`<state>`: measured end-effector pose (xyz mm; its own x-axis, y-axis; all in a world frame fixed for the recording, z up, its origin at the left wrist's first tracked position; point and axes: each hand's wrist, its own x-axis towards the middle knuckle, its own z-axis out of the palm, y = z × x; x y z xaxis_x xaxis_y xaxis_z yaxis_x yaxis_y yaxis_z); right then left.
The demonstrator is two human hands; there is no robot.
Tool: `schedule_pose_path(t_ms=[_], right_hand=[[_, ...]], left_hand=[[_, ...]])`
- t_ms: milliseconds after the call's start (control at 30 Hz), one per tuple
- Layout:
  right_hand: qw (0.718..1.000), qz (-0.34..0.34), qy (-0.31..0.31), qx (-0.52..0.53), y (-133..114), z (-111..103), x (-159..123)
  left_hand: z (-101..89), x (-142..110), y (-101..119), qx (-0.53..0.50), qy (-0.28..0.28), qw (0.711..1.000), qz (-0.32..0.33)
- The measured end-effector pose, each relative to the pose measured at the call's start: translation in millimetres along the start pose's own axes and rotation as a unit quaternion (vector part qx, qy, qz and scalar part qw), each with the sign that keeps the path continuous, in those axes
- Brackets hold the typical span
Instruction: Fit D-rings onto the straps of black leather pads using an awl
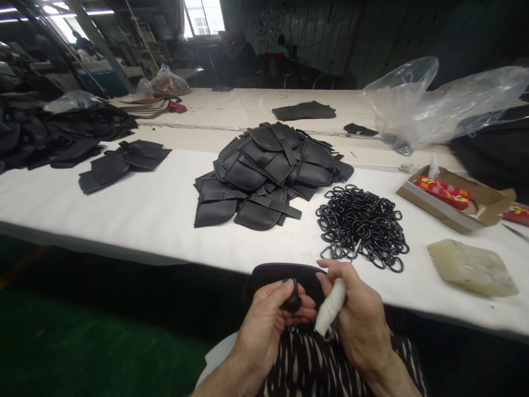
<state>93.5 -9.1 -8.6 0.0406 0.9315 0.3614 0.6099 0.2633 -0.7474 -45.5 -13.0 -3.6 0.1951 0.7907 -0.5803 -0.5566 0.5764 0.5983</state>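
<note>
My left hand (270,320) is closed on a black leather piece (285,273) held over my lap at the table's front edge, its thumb pressing a folded strap end with a black ring. My right hand (355,309) grips the same piece from the right; one of its fingers is wrapped in white tape. A heap of black D-rings (361,223) lies just beyond my hands. Behind it sits a pile of black leather pieces with straps (268,171).
The white table (144,209) also carries a pale waxy block (471,267) at right, a cardboard box (454,198) with red packets, clear plastic bags (433,99), and more black leather stacks (119,162) at left. A green floor lies below left.
</note>
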Motion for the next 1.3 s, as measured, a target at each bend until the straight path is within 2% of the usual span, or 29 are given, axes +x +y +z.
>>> schedule_pose_path(t_ms=[100, 267, 467, 800, 1100, 1300], right_hand=[[0.999, 0.008, -0.033, -0.015, 0, 0, -1], [0.999, -0.039, 0.010, -0.007, -2, -3, 2], [0.996, -0.083, 0.029, -0.023, -4, -9, 7], [0.991, -0.122, 0.044, -0.017, -1, -11, 6], [0.993, -0.107, 0.039, -0.021, 0, -10, 8], [0.999, -0.016, 0.016, 0.043, 6, -16, 6]], left_hand=[[0.6, -1, 2, -0.020, 0.006, 1.000, -0.022], [5.1, -3, 5, -0.039, -0.005, 0.999, -0.037], [10.1, -2, 13, -0.022, -0.028, 0.998, -0.053], [11.5, -3, 12, -0.006, 0.014, 0.998, -0.064], [10.7, 0, 9, 0.003, -0.015, 0.999, -0.043], [13.9, 1, 4, -0.013, 0.022, 0.999, -0.043]])
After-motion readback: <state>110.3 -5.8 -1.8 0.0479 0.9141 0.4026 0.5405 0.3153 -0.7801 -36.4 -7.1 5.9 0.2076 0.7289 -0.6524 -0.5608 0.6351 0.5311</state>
